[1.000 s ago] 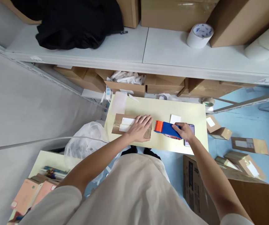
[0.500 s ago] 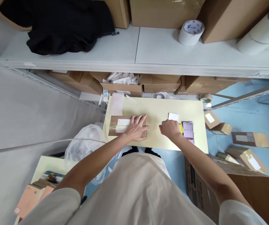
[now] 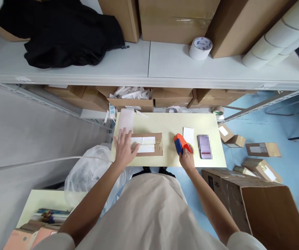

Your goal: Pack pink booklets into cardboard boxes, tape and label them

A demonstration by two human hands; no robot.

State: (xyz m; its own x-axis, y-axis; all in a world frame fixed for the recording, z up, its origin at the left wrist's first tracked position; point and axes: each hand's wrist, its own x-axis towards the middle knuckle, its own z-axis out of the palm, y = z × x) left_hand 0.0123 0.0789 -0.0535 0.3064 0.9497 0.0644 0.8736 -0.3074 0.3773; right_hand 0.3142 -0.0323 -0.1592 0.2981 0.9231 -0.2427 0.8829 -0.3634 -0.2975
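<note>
A flat brown cardboard box [image 3: 159, 139] lies on the pale yellow table [image 3: 167, 125], with white labels and shiny tape at its right end. My left hand [image 3: 124, 149] rests over the box's left end, fingers spread. To the right of the box, my right hand [image 3: 187, 160] is closed around an orange and blue tape dispenser [image 3: 180, 144], which holds a yellowish roll of tape. Just behind the dispenser is a white paper [image 3: 188, 133]. A phone [image 3: 204, 147] with a lit screen lies farther right.
A translucent pinkish sheet [image 3: 126, 119] lies at the table's back left. Above, a shelf [image 3: 118, 74] carries a black garment [image 3: 68, 34], boxes and a tape roll [image 3: 201, 49]. A large open carton [image 3: 232, 187] and several small boxes stand on the right-hand floor.
My left hand has slid from the box's right end to its left end. My right hand has moved toward me, and the tape dispenser now shows plainly. The view has shifted slightly.
</note>
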